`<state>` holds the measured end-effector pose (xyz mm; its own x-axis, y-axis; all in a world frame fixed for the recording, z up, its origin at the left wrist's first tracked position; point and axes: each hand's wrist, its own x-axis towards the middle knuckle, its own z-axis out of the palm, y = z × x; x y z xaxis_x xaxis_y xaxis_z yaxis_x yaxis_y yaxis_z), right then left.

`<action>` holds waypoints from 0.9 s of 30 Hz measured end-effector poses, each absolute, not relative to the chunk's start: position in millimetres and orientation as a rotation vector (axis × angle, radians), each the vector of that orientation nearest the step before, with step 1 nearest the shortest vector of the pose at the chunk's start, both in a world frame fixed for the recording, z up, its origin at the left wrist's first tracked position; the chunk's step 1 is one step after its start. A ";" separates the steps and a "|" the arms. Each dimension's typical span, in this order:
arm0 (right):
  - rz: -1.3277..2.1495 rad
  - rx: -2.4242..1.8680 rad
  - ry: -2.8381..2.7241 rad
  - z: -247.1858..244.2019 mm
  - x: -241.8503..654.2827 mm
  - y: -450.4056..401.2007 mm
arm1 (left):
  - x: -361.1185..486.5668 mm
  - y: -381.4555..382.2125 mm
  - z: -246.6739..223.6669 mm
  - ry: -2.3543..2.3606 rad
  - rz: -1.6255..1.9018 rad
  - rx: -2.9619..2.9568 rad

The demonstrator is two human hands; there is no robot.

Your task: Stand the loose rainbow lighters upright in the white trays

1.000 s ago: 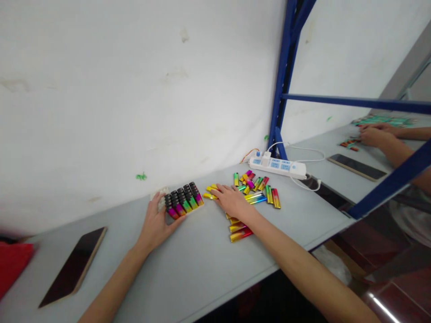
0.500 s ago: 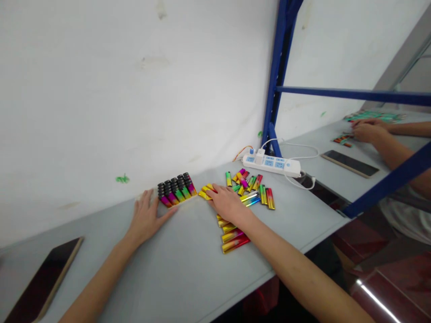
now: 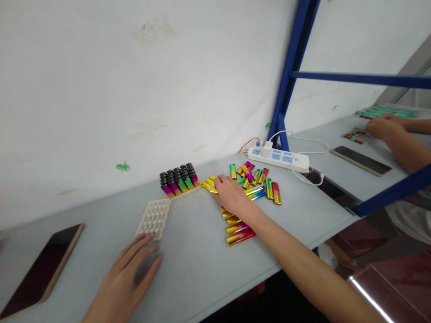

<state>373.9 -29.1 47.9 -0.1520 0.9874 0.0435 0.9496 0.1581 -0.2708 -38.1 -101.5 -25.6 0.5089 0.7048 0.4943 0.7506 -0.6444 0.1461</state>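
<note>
My left hand (image 3: 126, 273) lies low over the table, fingers spread, its fingertips at the near edge of a white tray (image 3: 155, 216) with rows of round hollows or bumps. Behind that tray, a block of lighters (image 3: 181, 181) with black tops and purple, green and yellow bodies stands upright in rows, a pale edge under it. My right hand (image 3: 232, 195) has its fingers curled over several yellow lighters (image 3: 209, 184); its palm hides part of the grip. More lighters (image 3: 240, 235) lie in a row beneath the right wrist, and loose ones (image 3: 256, 176) are scattered beyond it.
A phone (image 3: 45, 264) lies at the left. A white power strip (image 3: 278, 157) with cables sits at the back right, beside a blue metal frame (image 3: 286, 94). Past the frame, another person's hands (image 3: 387, 128) work near a second phone (image 3: 361, 160).
My left hand has drawn back toward me from beside the standing lighters, and the white tray now shows there. My right hand stays at the yellow lighters. The view has shifted slightly.
</note>
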 end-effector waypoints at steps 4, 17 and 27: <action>0.255 -1.827 -2.135 47.4 375.7 -26.5 | -26.5 -126.7 -3.2 -1.238 -0.831 -2.762; 0.917 -1.206 -1.398 22.8 382.7 -6.1 | 23.5 -54.8 -10.9 -1.092 -0.670 -2.950; 1.141 -1.133 -1.085 36.0 376.0 -15.3 | 35.4 -32.2 -54.2 -1.219 -0.983 -2.967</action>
